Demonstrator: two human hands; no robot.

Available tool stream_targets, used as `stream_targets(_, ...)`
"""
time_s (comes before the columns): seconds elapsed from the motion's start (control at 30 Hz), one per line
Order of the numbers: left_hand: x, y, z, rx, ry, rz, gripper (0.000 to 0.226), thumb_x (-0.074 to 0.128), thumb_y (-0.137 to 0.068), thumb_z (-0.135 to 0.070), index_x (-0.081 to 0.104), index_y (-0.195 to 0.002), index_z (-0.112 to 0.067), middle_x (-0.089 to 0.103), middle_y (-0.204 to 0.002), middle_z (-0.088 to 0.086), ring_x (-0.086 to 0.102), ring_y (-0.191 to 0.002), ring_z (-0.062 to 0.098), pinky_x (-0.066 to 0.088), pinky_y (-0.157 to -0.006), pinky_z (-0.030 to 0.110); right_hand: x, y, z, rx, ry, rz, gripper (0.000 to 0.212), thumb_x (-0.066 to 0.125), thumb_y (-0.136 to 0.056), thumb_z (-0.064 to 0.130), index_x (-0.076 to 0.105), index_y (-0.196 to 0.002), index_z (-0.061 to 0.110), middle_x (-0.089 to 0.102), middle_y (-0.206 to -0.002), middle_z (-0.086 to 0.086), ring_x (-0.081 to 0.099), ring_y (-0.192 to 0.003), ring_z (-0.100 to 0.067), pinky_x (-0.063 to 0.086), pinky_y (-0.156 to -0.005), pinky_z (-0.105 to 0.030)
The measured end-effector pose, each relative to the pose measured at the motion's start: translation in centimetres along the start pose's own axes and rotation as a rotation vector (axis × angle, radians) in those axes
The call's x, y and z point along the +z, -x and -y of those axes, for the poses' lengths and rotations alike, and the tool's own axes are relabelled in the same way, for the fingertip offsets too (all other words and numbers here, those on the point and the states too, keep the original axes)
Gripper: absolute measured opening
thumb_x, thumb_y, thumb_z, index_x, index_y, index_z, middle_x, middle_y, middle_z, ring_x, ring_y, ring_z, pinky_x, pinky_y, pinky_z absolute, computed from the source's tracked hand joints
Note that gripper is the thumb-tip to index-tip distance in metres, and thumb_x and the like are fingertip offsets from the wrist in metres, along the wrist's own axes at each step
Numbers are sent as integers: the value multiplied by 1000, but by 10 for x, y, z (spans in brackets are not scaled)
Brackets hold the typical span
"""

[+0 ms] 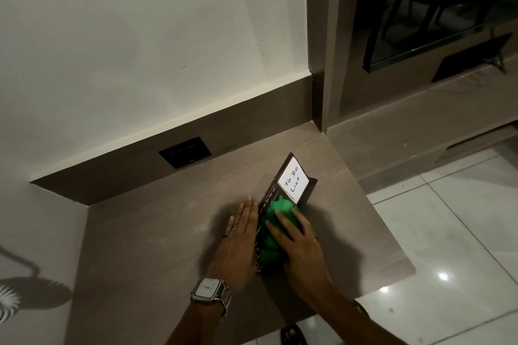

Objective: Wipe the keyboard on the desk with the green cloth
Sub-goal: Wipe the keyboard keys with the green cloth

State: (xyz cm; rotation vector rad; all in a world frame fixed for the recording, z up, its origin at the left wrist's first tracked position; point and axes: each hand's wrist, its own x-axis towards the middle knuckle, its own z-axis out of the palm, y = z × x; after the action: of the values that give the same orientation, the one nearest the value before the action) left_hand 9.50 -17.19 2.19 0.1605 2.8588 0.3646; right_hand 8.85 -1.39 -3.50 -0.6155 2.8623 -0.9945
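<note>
A dark, long, narrow board (270,190) lies diagonally on the wood-grain desk (157,235). It shows month labels and a white "To Do List" panel (293,178) at its far end; I see no keys on it. A bunched green cloth (276,211) rests on its middle. My right hand (301,244) presses down on the cloth, fingers spread over it. My left hand (238,244), flat with fingers together, rests on the desk against the board's left edge. The board's near part is hidden under the cloth and my hands.
A black wall socket (185,152) sits in the brown panel behind the desk. The desk's right edge drops to a glossy white tiled floor (454,232). A dark glass cabinet (437,8) stands at the upper right. A sandalled foot (293,335) shows below the desk.
</note>
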Motion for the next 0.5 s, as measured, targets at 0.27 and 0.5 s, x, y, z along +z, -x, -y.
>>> stream_targets(0.27, -3, 1, -2, -4, 51, 15, 109, 62, -82, -15, -28, -143, -23, -32, -154, -4, -22, -145, 14, -8, -120, 35, -11, -11, -18, 172, 90, 8, 75, 70, -80, 7, 39, -144, 30, 31, -156, -3, 19, -142, -35, 42, -102, -56)
stream_targets(0.5, -2, 0, -2, 0, 64, 2, 106, 61, -84, -8, -27, -141, -26, -27, -156, -4, -18, -147, 14, -4, -122, 37, -20, -23, 16, 15, -133, -129, 78, 66, -71, -9, 48, -140, 24, 42, -149, -5, 26, -139, -37, 44, -93, -58)
